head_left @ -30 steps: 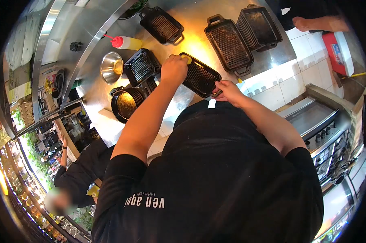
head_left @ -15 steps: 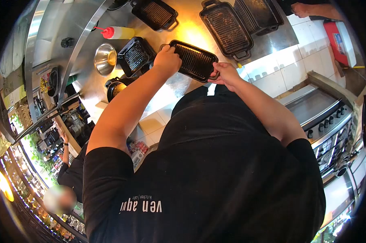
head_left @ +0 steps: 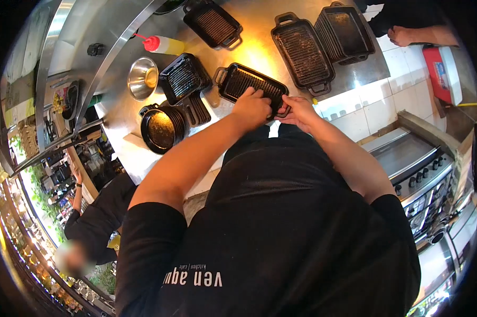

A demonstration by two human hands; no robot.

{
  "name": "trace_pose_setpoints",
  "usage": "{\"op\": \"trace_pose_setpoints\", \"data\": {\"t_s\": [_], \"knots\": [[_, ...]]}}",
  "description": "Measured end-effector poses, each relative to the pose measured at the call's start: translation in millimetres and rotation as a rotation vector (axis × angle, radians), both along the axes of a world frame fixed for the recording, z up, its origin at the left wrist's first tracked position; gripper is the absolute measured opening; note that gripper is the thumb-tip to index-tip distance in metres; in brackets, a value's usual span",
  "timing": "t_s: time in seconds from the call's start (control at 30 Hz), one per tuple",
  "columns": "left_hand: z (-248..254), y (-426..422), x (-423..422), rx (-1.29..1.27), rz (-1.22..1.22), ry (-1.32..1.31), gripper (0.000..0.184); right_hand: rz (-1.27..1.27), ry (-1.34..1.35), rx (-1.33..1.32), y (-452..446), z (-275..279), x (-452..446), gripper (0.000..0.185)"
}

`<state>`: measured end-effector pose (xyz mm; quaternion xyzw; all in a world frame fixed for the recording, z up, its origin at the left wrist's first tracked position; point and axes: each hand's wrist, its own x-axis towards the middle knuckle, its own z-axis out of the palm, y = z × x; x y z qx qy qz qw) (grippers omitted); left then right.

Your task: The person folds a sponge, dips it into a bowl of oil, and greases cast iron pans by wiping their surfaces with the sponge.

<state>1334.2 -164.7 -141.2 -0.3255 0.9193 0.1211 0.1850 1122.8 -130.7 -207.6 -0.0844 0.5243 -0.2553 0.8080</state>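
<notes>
A rectangular black cast-iron grill pan (head_left: pixel 238 78), with ridges inside and a loop handle at each end, is in front of me at the counter's near edge. My right hand (head_left: pixel 300 113) is closed around its right end, with the thumb at the rim by the handle. My left hand (head_left: pixel 250 110) reaches over the pan's near long side, its fingers bent down onto the ridged inside; whether it holds anything there is hidden. The pan's left handle is free of both hands.
On the steel counter (head_left: pixel 243 26) stand more grill pans (head_left: pixel 304 53), a stack of rectangular pans (head_left: pixel 349 31), square pans (head_left: pixel 183 78), round pans (head_left: pixel 162 128), a metal bowl (head_left: pixel 138 79) and a squeeze bottle (head_left: pixel 167 45). Another person's hand (head_left: pixel 400 36) is at the upper right.
My left hand has let go of the pan's left handle and moved right, onto its near side and inside. My right hand stays at the right end. The view has shifted slightly.
</notes>
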Motion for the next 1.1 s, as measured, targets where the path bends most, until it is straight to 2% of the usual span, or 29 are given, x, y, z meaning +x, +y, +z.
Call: {"op": "trace_pose_setpoints", "data": {"t_s": [0.07, 0.3, 0.4, 0.47, 0.53, 0.57, 0.67, 0.8, 0.87, 1.0, 1.1], "knots": [[2, -13, 18, 0.019, -0.084, 0.028, 0.016, 0.035, -0.049, 0.006, 0, 4, -2, 0.033], [5, -57, 60, -0.213, -0.171, -0.279, 0.024, 0.092, -0.023, -0.03, 5, -7, 4, 0.036], [4, -70, 63, -0.227, -0.062, -0.411, 0.026, 0.113, -0.016, -0.031, 4, -5, 4, 0.037], [6, -73, 53, -0.265, -0.038, -0.383, 0.027, 0.083, -0.008, 0.0, 5, -6, 7, 0.037], [19, -80, 33, -0.317, 0.224, -0.177, 0.026, 0.088, -0.019, -0.004, 2, -5, 6, 0.037], [27, -83, 25, -0.307, 0.231, -0.151, 0.027, 0.097, -0.028, -0.002, 3, -5, 6, 0.037], [5, -88, 27, -0.355, 0.191, -0.13, 0.027, 0.021, -0.071, -0.025, 6, -8, 9, 0.035], [-11, -73, 44, -0.324, 0.249, -0.228, 0.028, -0.046, -0.061, -0.013, 7, -10, 17, 0.032], [-17, -59, 52, -0.403, 0.233, -0.354, 0.029, -0.111, -0.059, -0.012, 7, -9, 22, 0.03], [-16, -48, 64, -0.334, 0.163, -0.341, 0.032, -0.148, -0.038, -0.031, 3, -15, 30, 0.03], [-11, -37, 49, -0.226, 0.278, -0.318, 0.03, -0.144, -0.035, -0.033, 1, -11, 27, 0.03]]}}
